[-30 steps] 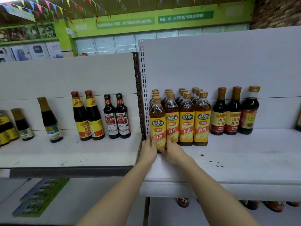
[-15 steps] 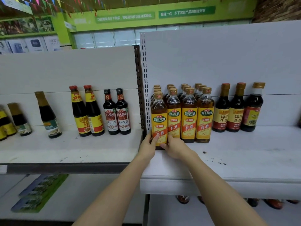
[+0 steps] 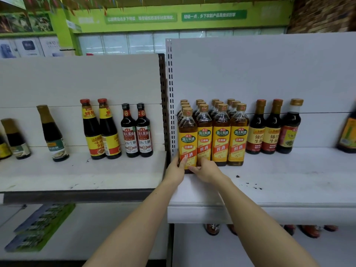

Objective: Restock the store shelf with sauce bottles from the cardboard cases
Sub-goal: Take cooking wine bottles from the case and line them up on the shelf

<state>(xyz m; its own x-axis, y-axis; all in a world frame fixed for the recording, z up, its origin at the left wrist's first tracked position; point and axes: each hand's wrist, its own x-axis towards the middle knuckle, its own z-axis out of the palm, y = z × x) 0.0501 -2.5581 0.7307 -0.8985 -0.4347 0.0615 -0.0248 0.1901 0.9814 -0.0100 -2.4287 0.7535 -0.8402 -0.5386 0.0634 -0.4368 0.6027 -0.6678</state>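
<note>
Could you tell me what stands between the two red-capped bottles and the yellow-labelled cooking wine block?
In the head view, two dark soy bottles and the perforated shelf upright stand between them.

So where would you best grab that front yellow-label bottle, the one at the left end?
Probably low on the front yellow-label bottle, from the front, as the left hand and right hand hold it now. An upright post and neighbouring bottles crowd its sides, and the neck is slim.
</note>
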